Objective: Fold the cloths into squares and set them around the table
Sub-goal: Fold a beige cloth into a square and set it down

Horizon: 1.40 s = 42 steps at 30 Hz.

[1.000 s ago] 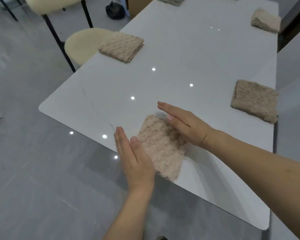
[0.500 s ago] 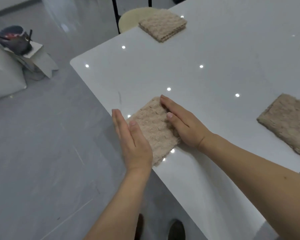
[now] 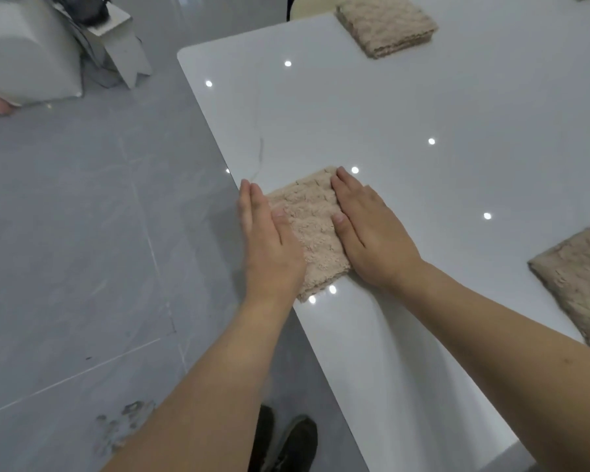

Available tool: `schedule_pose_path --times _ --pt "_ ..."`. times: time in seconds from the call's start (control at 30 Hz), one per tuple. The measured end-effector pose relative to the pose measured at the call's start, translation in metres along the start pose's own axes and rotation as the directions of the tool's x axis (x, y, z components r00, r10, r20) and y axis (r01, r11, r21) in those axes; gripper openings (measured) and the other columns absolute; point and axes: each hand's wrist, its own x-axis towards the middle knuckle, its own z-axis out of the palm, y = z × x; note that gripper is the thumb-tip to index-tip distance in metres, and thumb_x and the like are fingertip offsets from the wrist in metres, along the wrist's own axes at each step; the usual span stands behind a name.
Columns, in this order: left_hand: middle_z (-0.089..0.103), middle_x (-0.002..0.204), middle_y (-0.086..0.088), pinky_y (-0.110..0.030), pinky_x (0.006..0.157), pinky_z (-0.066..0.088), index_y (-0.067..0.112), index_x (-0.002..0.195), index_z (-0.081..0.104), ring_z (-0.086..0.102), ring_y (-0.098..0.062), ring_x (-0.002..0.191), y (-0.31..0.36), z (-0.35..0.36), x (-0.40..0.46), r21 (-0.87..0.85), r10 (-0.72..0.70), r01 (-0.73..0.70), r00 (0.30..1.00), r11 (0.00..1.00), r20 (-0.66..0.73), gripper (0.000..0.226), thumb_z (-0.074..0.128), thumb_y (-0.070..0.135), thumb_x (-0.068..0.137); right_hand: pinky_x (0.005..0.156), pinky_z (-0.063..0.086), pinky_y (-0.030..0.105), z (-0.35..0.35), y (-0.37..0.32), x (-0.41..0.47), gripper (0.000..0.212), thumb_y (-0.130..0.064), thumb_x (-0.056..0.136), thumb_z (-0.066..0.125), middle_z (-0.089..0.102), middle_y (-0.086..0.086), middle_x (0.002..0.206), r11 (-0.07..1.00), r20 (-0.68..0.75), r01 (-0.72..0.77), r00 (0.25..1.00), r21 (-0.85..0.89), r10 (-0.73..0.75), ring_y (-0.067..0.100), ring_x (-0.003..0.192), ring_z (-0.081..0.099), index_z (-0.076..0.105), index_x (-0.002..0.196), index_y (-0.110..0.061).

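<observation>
A folded beige cloth [image 3: 309, 226] lies at the near edge of the glossy white table [image 3: 423, 185]. My left hand [image 3: 269, 240] presses flat against the cloth's left side at the table edge, fingers straight. My right hand [image 3: 368, 233] lies flat on the cloth's right side, fingers straight and together. A second folded cloth [image 3: 385, 23] sits at the far side near the corner. A third folded cloth [image 3: 579, 281] lies at the right edge of the view.
The table's corner [image 3: 184, 56] is at the upper left. Grey tiled floor [image 3: 82, 233] lies to the left, with white boxes and clutter [image 3: 48, 49] at the top left. A cream chair seat [image 3: 310, 10] shows behind the far cloth. My shoes [image 3: 286, 441] are below.
The view has shifted, so the table sits further right and closer. Both hands have stayed on the cloth, squaring its sides; it now lies fully on the table.
</observation>
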Motion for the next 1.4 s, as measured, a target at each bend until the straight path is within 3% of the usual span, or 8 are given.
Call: schedule_pose_path --times 0.1,0.27,0.57,0.83,0.97,1.1,1.23,1.4 --pt "0.0 0.165 0.005 -0.002 0.111 0.001 0.009 0.156 0.011 0.001 0.004 0.146 -0.001 0.001 0.001 0.032 0.014 -0.014 1.0 0.999 0.001 0.053 0.024 0.024 0.108 0.12 0.003 0.028 0.001 0.001 0.001 0.057 -0.036 0.103 0.02 0.016 0.005 0.161 0.997 0.001 0.001 1.0 -0.074 0.0 0.011 0.148 0.011 0.02 0.153 -0.009" --pt "0.004 0.166 -0.004 -0.045 0.123 -0.005 0.007 0.156 0.013 -0.004 -0.019 0.152 0.007 -0.004 0.003 0.464 0.014 -0.001 1.0 0.886 -0.024 0.057 0.021 0.029 0.104 0.121 0.0 0.029 -0.007 0.0 -0.002 0.06 -0.042 0.102 0.016 0.007 0.0 0.163 1.0 0.069 -0.019 0.997 -0.017 0.02 0.006 0.148 0.002 0.013 0.155 -0.013" --pt "0.02 0.162 -0.016 -0.045 0.123 0.009 -0.001 0.152 0.027 0.012 -0.03 0.151 0.085 0.05 -0.005 0.586 0.385 -0.424 0.901 0.69 0.199 0.062 0.019 0.035 0.102 0.12 0.006 0.023 -0.085 0.052 -0.058 0.052 -0.032 0.105 0.026 0.009 -0.007 0.162 0.929 -0.167 -0.267 0.934 0.257 0.315 0.002 0.147 0.005 0.016 0.154 -0.018" --pt "0.019 0.161 -0.019 -0.044 0.123 0.011 -0.004 0.151 0.024 0.012 -0.032 0.151 0.135 0.161 -0.036 0.469 0.422 -0.581 0.81 0.665 0.407 0.068 0.014 0.038 0.099 0.116 0.002 0.017 -0.133 0.132 -0.143 0.051 -0.027 0.105 0.027 0.009 -0.007 0.161 0.829 -0.218 -0.459 0.815 0.321 0.536 0.002 0.147 0.004 0.016 0.154 -0.016" --pt "0.012 0.163 -0.017 -0.041 0.124 0.005 -0.002 0.153 0.019 0.006 -0.03 0.152 0.148 0.201 -0.043 0.396 0.435 -0.666 0.728 0.632 0.53 0.067 0.013 0.037 0.099 0.121 0.005 0.026 -0.141 0.162 -0.166 0.05 -0.028 0.106 0.027 0.011 -0.007 0.162 0.75 -0.293 -0.498 0.709 0.436 0.641 0.001 0.146 0.006 0.017 0.154 -0.018" --pt "0.007 0.165 -0.009 -0.033 0.124 0.003 0.002 0.155 0.015 0.002 -0.02 0.152 0.153 0.228 -0.038 0.163 0.433 -0.722 0.562 0.672 0.705 0.059 0.02 0.033 0.104 0.114 0.001 0.01 -0.136 0.177 -0.181 0.049 -0.028 0.106 0.027 0.012 -0.013 0.161 0.661 -0.38 -0.497 0.555 0.562 0.74 -0.004 0.145 0.006 0.016 0.153 -0.024" --pt "0.001 0.165 0.011 -0.003 0.111 -0.005 0.018 0.158 0.012 -0.003 0.008 0.146 0.159 0.25 -0.029 -0.04 0.372 -0.664 0.367 0.747 0.852 0.056 0.026 0.037 0.107 0.122 0.015 0.037 -0.122 0.184 -0.189 0.051 -0.04 0.103 0.027 0.032 -0.009 0.149 0.509 -0.411 -0.4 0.308 0.762 0.858 0.005 0.138 0.026 0.017 0.152 -0.036" --pt "0.008 0.164 0.015 -0.008 0.115 0.002 0.02 0.157 0.018 0.003 0.011 0.145 0.168 0.267 -0.031 -0.194 0.38 -0.529 0.27 0.826 0.884 0.053 0.03 0.033 0.108 0.118 0.024 0.044 -0.108 0.184 -0.197 0.058 -0.048 0.096 0.026 0.038 -0.008 0.143 0.434 -0.421 -0.367 0.12 0.823 0.899 0.02 0.142 0.031 0.018 0.152 -0.036"
